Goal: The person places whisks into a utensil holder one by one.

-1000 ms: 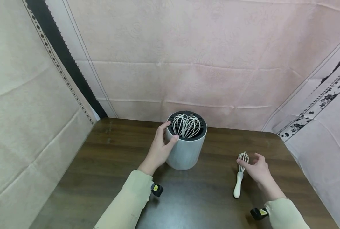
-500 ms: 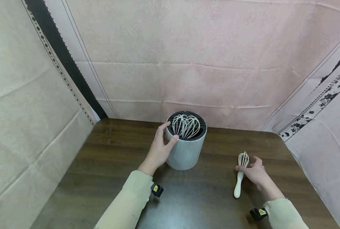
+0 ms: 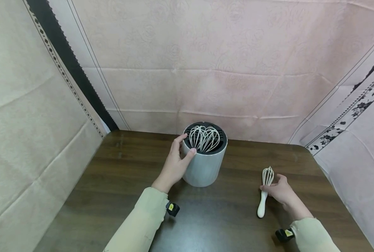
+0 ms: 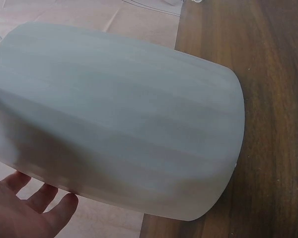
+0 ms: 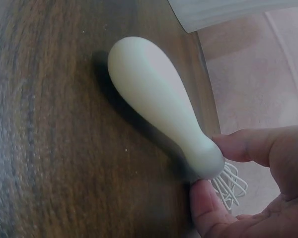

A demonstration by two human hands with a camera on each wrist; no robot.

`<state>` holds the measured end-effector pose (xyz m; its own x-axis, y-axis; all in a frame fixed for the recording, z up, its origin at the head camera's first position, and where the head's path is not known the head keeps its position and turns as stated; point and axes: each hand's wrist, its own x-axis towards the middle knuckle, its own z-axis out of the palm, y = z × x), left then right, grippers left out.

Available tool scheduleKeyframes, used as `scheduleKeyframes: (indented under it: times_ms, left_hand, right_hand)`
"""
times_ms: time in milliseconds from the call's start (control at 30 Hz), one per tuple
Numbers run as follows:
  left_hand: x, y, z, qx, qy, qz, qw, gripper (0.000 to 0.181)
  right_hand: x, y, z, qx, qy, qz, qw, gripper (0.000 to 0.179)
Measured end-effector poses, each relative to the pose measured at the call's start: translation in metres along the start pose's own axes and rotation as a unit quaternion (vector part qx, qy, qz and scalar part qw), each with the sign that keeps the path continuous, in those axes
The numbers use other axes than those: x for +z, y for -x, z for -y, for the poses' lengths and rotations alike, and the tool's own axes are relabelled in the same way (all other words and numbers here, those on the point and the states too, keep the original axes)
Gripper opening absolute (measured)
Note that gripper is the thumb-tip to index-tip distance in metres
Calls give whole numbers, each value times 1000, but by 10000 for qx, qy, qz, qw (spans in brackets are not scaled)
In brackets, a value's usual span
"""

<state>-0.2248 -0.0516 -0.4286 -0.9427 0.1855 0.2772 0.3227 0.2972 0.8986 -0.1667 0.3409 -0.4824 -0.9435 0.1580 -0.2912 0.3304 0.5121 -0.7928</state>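
A light grey, round utensil holder (image 3: 203,169) with a black slotted top stands at the table's far side. The wire heads of whisks (image 3: 202,138) show at its top. My left hand (image 3: 176,163) grips its upper left side, thumb at the front rim; in the left wrist view the fingers (image 4: 44,201) lie along its wall. Farther right, a small white whisk (image 3: 261,205) lies on the table, wires pointing away. My right hand (image 3: 279,190) pinches its neck between thumb and a finger, as the right wrist view shows beside the smooth handle (image 5: 151,89).
The brown wooden table (image 3: 120,196) has its back edge just behind the holder. Pale cloth (image 3: 205,70) hangs behind and at both sides. A small black device (image 3: 173,209) is strapped to the left wrist and another (image 3: 284,235) to the right.
My right hand has come down along the small whisk, from beside its wires to its neck, and its fingers have closed in there. The left hand and the holder have stayed still.
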Motion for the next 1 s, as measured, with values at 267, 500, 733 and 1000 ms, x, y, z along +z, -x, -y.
scheduleKeyframes:
  times_ms: [267, 500, 733, 1000]
  left_hand:
    - [0, -1, 1, 5, 18, -6, 10000, 64]
    - [0, -1, 0, -51, 61, 29, 10000, 63]
    - [0, -1, 0, 10, 79, 6, 10000, 63]
    - [1, -1, 2, 32, 66, -11, 10000, 63]
  right_hand:
    - [3, -2, -2, -26, -628, 109, 9980, 98]
    - [3, -4, -4, -130, -509, 128, 9985, 90]
    - [1, -2, -4, -49, -222, 122, 9997, 80]
    - [-1, 3, 4, -276, -341, -14, 9990, 64]
